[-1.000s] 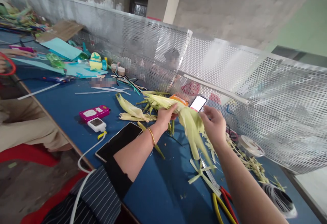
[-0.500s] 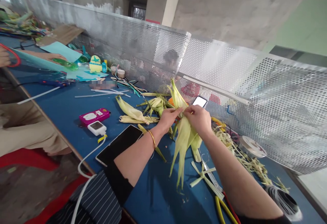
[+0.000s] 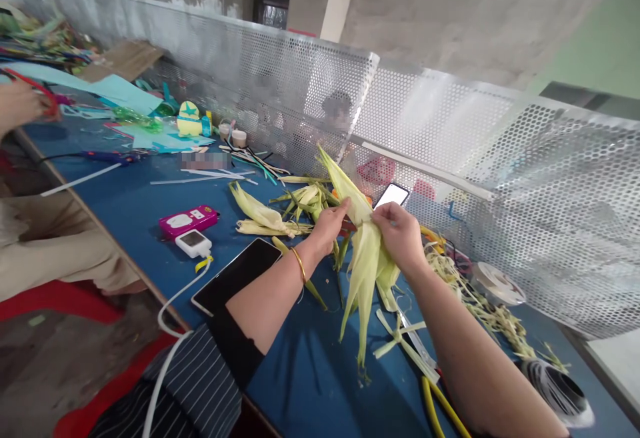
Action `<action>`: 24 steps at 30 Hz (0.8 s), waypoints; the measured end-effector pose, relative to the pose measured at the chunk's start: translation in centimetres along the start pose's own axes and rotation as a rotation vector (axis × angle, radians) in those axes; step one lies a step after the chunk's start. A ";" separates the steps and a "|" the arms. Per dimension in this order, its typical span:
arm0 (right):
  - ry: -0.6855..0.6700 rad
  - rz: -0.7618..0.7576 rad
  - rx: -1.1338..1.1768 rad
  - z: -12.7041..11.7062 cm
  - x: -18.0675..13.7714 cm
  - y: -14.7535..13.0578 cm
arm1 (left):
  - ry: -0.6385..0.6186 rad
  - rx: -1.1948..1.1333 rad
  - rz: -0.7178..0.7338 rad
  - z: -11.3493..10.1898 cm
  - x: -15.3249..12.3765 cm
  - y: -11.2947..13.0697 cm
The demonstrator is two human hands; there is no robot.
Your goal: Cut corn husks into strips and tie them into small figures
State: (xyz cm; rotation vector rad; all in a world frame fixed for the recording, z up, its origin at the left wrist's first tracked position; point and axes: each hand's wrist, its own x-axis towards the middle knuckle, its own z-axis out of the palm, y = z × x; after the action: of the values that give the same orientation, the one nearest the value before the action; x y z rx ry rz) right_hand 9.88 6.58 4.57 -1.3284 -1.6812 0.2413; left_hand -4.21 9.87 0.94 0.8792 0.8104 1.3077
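A bundle of pale green corn husks (image 3: pixel 364 258) hangs above the blue table, gathered at its middle, with its long tails pointing down and one pointed leaf rising up. My left hand (image 3: pixel 330 226) pinches it from the left near the gathered part. On the right side of that same waist, my right hand (image 3: pixel 399 233) closes thumb and fingers on the husk; any thin tie there is too small to make out. Below lie a knotted husk strip (image 3: pixel 399 337) and scissors (image 3: pixel 431 385) with yellow and red handles, partly hidden by my right forearm.
More husks (image 3: pixel 260 211) lie left of my hands, near a black tablet (image 3: pixel 235 277), a magenta device (image 3: pixel 187 221) and a white cable (image 3: pixel 167 311). A lit phone (image 3: pixel 391 195) stands behind. Perforated metal panels (image 3: pixel 430 125) bound the far side. A co-worker's hand (image 3: pixel 20 105) holds red-handled scissors.
The husk bundle has turned, its upper leaf now leaning more to the left. My right hand has shifted slightly right. The co-worker's hand has come further into view.
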 end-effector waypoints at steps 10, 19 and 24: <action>-0.049 0.144 0.008 0.5 -0.1 -0.1 | 0.038 0.088 0.020 0.4 -0.6 0.2; -0.007 0.271 0.355 1.2 0.0 0.9 | -0.106 0.089 -0.010 0.0 -0.5 0.1; 0.014 0.193 0.319 0.4 -0.2 1.2 | 0.037 0.196 0.066 0.0 -0.1 -0.5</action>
State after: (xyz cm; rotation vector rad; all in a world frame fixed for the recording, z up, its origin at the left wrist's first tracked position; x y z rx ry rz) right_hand 10.38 7.02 3.43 -1.2450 -1.4317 0.5865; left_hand -3.98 9.70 0.47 1.0469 0.9573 1.3211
